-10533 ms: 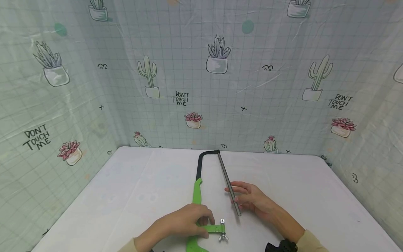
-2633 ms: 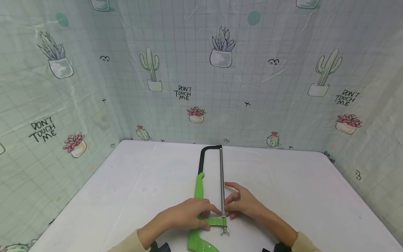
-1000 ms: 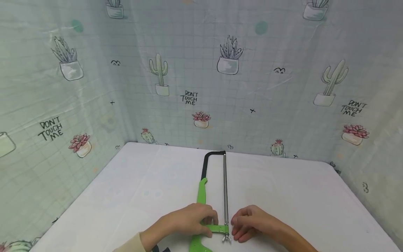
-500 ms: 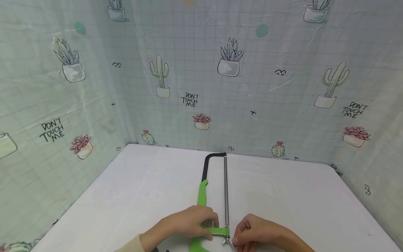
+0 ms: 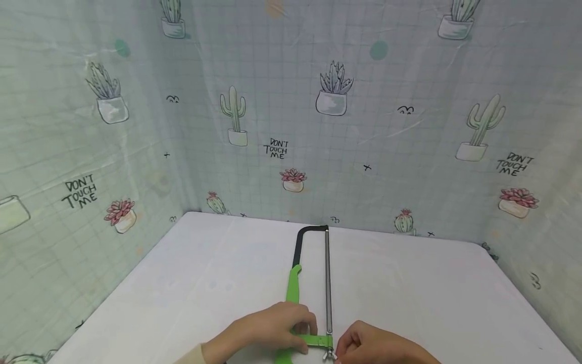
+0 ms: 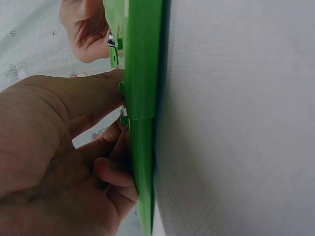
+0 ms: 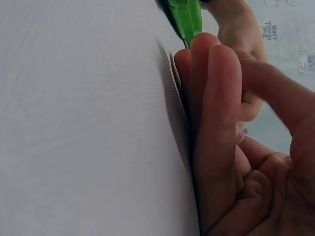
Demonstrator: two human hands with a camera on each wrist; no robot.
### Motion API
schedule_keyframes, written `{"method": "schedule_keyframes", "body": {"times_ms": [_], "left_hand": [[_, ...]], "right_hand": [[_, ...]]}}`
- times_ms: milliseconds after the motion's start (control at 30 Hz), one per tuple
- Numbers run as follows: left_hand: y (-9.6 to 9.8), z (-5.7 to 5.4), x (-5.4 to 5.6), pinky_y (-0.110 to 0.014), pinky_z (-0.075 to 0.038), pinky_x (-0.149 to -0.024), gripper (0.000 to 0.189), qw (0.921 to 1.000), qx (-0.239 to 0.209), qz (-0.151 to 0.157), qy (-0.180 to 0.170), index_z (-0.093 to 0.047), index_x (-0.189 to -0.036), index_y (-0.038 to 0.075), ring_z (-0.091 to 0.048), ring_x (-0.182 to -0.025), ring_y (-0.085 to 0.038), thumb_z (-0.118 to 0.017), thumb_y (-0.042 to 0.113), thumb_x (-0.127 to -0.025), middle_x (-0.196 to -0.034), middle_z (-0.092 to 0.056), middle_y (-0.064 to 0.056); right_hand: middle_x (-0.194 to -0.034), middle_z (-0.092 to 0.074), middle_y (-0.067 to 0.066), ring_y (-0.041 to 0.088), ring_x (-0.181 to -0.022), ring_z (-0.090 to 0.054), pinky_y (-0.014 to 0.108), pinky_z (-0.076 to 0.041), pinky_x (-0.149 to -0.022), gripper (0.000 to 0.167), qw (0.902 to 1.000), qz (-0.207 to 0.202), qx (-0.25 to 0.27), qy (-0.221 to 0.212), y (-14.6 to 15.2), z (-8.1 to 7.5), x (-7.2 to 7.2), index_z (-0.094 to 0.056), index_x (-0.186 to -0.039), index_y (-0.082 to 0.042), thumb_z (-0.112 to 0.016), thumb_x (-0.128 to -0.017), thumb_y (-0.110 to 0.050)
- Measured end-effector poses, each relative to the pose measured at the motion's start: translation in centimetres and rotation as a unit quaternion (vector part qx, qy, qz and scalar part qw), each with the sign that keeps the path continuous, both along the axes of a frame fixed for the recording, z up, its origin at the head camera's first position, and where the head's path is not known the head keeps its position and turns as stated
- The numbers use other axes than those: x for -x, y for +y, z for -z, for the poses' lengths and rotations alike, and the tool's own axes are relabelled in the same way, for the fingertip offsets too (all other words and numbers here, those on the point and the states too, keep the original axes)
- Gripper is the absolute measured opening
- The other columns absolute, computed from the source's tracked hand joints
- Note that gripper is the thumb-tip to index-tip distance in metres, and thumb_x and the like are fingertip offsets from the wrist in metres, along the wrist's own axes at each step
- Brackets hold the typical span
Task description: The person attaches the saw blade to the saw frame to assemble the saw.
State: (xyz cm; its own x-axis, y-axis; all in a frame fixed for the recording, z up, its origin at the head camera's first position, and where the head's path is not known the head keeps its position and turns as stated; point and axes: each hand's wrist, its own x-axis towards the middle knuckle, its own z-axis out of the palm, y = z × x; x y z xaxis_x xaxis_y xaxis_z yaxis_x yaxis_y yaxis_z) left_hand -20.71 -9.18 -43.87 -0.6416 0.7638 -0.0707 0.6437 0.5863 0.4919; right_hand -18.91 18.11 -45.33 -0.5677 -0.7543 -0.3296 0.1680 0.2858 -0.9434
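A hacksaw with a green frame [image 5: 293, 290] and a black front bow [image 5: 298, 250] lies flat on the white table. Its grey blade [image 5: 329, 283] runs from the bow tip down to the green cross arm [image 5: 319, 340]. My left hand [image 5: 273, 326] grips the frame where the cross arm meets it, thumb and fingers around it; the left wrist view shows this hand [image 6: 49, 132] close against the green frame. At the arm's outer end sits a silver wing nut [image 5: 329, 355]. My right hand [image 5: 375, 346] pinches its right wing, fingers curled. In the right wrist view my fingers hide the nut.
The white table [image 5: 432, 293] spreads around the saw on both sides. Behind and beside it hangs a pale curtain [image 5: 364, 192] printed with cacti. The saw's handle runs out of the head view at the bottom edge.
Earlier the blade's near end was loose in my right hand; it now meets the cross arm. My right hand has since moved down from the blade to the wing nut. The left hand keeps its grip.
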Motion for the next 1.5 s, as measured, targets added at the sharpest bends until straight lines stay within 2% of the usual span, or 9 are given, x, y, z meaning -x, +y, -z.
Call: {"method": "schedule_keyframes", "body": {"times_ms": [233,433,533,833,1133,1500], "left_hand": [[0.2,-0.1,-0.2,-0.015,-0.047,-0.075,0.021,1.0000,0.003,-0.001,0.002,-0.072,-0.105,0.028,-0.053,-0.081,0.009,-0.082,0.031,-0.087,-0.090,-0.060,0.022],[0.1,-0.3,-0.3,-0.015,-0.047,-0.076,0.021,1.0000,0.003,-0.002,0.008,-0.072,-0.105,0.028,-0.054,-0.082,0.009,-0.082,0.031,-0.087,-0.090,-0.060,0.022],[0.1,-0.4,-0.3,-0.016,-0.048,-0.076,0.021,1.0000,0.005,-0.005,0.006,-0.071,-0.105,0.028,-0.054,-0.082,0.008,-0.082,0.032,-0.087,-0.090,-0.060,0.022],[0.1,-0.3,0.2,-0.015,-0.048,-0.077,0.022,1.0000,-0.004,0.007,-0.001,-0.071,-0.107,0.027,-0.054,-0.083,0.009,-0.081,0.032,-0.088,-0.092,-0.061,0.021],[0.2,-0.2,0.0,-0.015,-0.047,-0.075,0.022,1.0000,0.000,0.001,-0.005,-0.072,-0.106,0.027,-0.053,-0.080,0.009,-0.082,0.031,-0.087,-0.089,-0.059,0.021],[0.2,-0.4,-0.1,-0.015,-0.047,-0.074,0.022,1.0000,0.000,0.000,-0.007,-0.072,-0.106,0.027,-0.053,-0.080,0.008,-0.082,0.031,-0.087,-0.088,-0.059,0.021]], "right_hand": [[-0.064,-0.059,-0.013,-0.003,-0.055,-0.047,0.014,-0.038,-0.051,0.014,0.9998,-0.010,0.010,0.013,0.0,0.3,-0.1,-0.073,-0.096,-0.001,-0.066,-0.095,-0.013],[-0.066,-0.057,-0.010,-0.001,-0.057,-0.047,0.014,-0.037,-0.052,0.032,0.9993,-0.023,0.026,0.014,0.1,0.5,0.3,-0.066,-0.103,0.020,-0.062,-0.099,-0.012],[-0.068,-0.060,-0.009,0.000,-0.058,-0.048,0.014,-0.039,-0.053,0.036,0.9990,-0.028,0.034,0.008,0.0,0.6,0.4,-0.062,-0.105,0.024,-0.061,-0.100,-0.011],[-0.074,-0.063,-0.004,0.000,-0.059,-0.053,0.012,-0.043,-0.053,0.034,0.9992,-0.026,0.031,0.006,0.0,0.7,0.6,-0.060,-0.106,0.025,-0.056,-0.100,-0.009],[-0.072,-0.062,-0.004,-0.001,-0.056,-0.052,0.013,-0.041,-0.050,0.034,0.9989,-0.031,0.027,0.023,-0.1,1.1,0.6,-0.062,-0.104,0.023,-0.057,-0.099,-0.011],[-0.072,-0.063,-0.004,-0.001,-0.056,-0.052,0.013,-0.041,-0.050,0.038,0.9991,-0.031,0.020,0.024,-0.1,0.7,0.5,-0.064,-0.105,0.022,-0.057,-0.101,-0.016]]}}
